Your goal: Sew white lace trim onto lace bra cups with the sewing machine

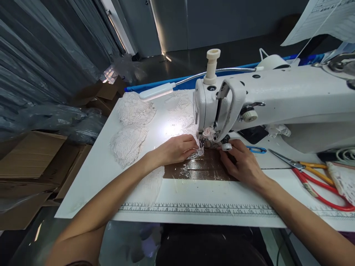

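Note:
My left hand (177, 147) lies on the sewing table with its fingers curled over a piece of white lace (197, 153), pressing it just left of the needle. My right hand (240, 162) rests to the right of the presser foot, fingers bent and pinched on the edge of the lace work by a small white knob (226, 146). A small pink fabric flower (207, 131) sits under the head of the white sewing machine (277, 99). The lace lies over a brown taped patch (199, 170) in the table.
Lace cups (130, 142) lie at the table's left and back. Red-handled scissors (318, 181) and yellow-handled scissors (316, 169) lie at right, with blue snips (256, 149) near the machine. A gooseneck lamp (156, 92) lights the bed. A ruler strip (194, 210) runs along the front edge. Cardboard boxes (33, 162) stand at left.

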A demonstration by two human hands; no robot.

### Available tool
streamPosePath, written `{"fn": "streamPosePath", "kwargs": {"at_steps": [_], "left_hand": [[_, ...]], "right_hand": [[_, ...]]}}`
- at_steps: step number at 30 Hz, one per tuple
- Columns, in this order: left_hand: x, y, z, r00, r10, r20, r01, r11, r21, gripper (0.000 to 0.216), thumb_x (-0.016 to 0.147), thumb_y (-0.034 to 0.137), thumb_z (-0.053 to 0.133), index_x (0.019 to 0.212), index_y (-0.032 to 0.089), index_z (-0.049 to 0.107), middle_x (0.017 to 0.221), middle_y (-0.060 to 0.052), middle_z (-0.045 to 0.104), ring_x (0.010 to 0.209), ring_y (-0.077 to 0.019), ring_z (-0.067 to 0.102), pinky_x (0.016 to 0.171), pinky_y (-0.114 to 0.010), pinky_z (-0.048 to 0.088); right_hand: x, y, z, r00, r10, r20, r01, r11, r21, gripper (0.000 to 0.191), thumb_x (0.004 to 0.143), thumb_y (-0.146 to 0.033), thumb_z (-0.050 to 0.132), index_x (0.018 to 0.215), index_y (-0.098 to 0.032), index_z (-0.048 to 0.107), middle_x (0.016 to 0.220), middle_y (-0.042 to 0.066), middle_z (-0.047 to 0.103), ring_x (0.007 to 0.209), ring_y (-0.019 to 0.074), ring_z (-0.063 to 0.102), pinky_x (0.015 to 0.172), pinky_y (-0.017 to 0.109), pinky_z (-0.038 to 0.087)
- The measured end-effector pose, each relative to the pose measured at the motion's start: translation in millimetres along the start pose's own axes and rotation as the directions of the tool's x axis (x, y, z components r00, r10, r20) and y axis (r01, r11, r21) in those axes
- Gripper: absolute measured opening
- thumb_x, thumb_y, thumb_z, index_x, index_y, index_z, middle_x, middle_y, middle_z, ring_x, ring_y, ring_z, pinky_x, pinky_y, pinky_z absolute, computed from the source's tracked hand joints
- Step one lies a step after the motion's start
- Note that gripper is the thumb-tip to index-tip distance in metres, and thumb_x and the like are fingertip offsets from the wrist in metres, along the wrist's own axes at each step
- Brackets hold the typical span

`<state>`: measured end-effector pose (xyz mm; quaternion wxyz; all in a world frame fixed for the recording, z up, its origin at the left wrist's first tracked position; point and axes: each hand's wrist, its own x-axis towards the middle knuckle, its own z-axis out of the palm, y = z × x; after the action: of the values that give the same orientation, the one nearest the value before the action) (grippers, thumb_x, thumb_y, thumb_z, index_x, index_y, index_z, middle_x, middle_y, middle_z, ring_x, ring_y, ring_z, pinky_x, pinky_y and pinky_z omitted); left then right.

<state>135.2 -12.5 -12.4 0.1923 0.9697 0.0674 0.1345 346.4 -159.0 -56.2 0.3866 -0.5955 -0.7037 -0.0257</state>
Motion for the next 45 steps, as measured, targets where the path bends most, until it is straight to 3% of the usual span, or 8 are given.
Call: {"fn": "streamPosePath", "kwargs": {"at_steps": [6, 12, 18, 25, 29, 37, 40, 45], "left_hand": [[9, -12, 14, 0.996, 0.074, 0.045, -0.077, 0.994, 0.079, 0.02, 0.094, 0.022, 0.051, 0.103, 0.017, 0.067, 0.097, -0.008, 0.067, 0.086, -0.0162, 0.065, 0.076, -0.028, 0.055], [8, -12, 16, 0.992, 0.115, -0.044, -0.11, 0.988, 0.108, 0.023, 0.096, 0.023, 0.045, 0.094, 0.012, 0.065, 0.089, -0.008, 0.065, 0.075, -0.0132, 0.062, 0.065, -0.025, 0.053], [8, -15, 16, 0.98, 0.178, -0.086, -0.143, 0.938, 0.315, 0.026, 0.097, 0.024, 0.04, 0.086, 0.012, 0.06, 0.083, -0.007, 0.062, 0.07, -0.0141, 0.058, 0.058, -0.025, 0.048], [9, -16, 29, 0.971, 0.229, -0.063, -0.182, 0.887, 0.424, 0.025, 0.097, 0.022, 0.044, 0.082, 0.014, 0.064, 0.086, -0.005, 0.065, 0.069, -0.0144, 0.056, 0.063, -0.029, 0.046], [6, -16, 34, 0.973, 0.217, -0.076, -0.161, 0.879, 0.449, 0.024, 0.096, 0.019, 0.045, 0.082, 0.014, 0.064, 0.089, -0.006, 0.066, 0.071, -0.014, 0.056, 0.064, -0.028, 0.047], [-2, -10, 24, 0.979, 0.202, -0.034, -0.187, 0.948, 0.257, 0.019, 0.096, 0.02, 0.045, 0.101, 0.013, 0.063, 0.099, -0.009, 0.066, 0.088, -0.0168, 0.062, 0.078, -0.033, 0.053], [-5, -11, 22, 0.972, 0.232, -0.018, -0.223, 0.949, 0.224, 0.02, 0.096, 0.019, 0.047, 0.106, 0.012, 0.061, 0.101, -0.011, 0.065, 0.089, -0.0177, 0.062, 0.079, -0.034, 0.053], [-7, -10, 25, 0.954, 0.299, -0.028, -0.279, 0.917, 0.284, 0.019, 0.094, 0.017, 0.046, 0.107, 0.011, 0.059, 0.103, -0.012, 0.064, 0.087, -0.0182, 0.061, 0.076, -0.035, 0.053]], "right_hand": [[-2, 0, 0, 0.998, 0.054, 0.042, -0.055, 0.998, 0.021, 0.015, 0.091, -0.023, 0.048, 0.091, -0.019, 0.063, 0.097, 0.009, 0.061, 0.084, 0.0205, 0.06, 0.069, 0.034, 0.052], [-3, 0, 2, 0.997, 0.059, 0.048, -0.06, 0.998, 0.029, 0.013, 0.089, -0.021, 0.051, 0.091, -0.019, 0.064, 0.096, 0.008, 0.06, 0.083, 0.0195, 0.061, 0.065, 0.032, 0.052], [1, -2, -1, 0.991, 0.115, 0.067, -0.116, 0.993, 0.025, 0.015, 0.088, -0.021, 0.051, 0.092, -0.02, 0.065, 0.098, 0.008, 0.06, 0.085, 0.0207, 0.062, 0.07, 0.033, 0.053], [19, -11, -2, 0.929, 0.245, 0.278, -0.264, 0.964, 0.03, 0.021, 0.086, -0.023, 0.05, 0.099, -0.019, 0.066, 0.086, 0.007, 0.065, 0.072, 0.0206, 0.063, 0.061, 0.031, 0.05], [20, -14, 7, 0.937, 0.182, 0.3, -0.199, 0.98, 0.027, 0.028, 0.089, -0.023, 0.047, 0.108, -0.023, 0.067, 0.099, 0.006, 0.069, 0.083, 0.0212, 0.065, 0.067, 0.03, 0.051], [17, -20, 13, 0.925, 0.109, 0.363, -0.008, 0.964, -0.267, 0.033, 0.089, -0.024, 0.048, 0.117, -0.025, 0.067, 0.111, 0.011, 0.065, 0.079, 0.0229, 0.064, 0.055, 0.03, 0.049], [17, -18, 12, 0.918, 0.122, 0.379, -0.035, 0.973, -0.228, 0.034, 0.09, -0.024, 0.047, 0.118, -0.026, 0.066, 0.112, 0.01, 0.064, 0.082, 0.0231, 0.064, 0.056, 0.03, 0.049], [12, -7, 9, 0.916, 0.241, 0.322, -0.273, 0.96, 0.06, 0.032, 0.089, -0.025, 0.047, 0.116, -0.026, 0.064, 0.11, 0.005, 0.067, 0.092, 0.0204, 0.065, 0.076, 0.031, 0.052]]}}
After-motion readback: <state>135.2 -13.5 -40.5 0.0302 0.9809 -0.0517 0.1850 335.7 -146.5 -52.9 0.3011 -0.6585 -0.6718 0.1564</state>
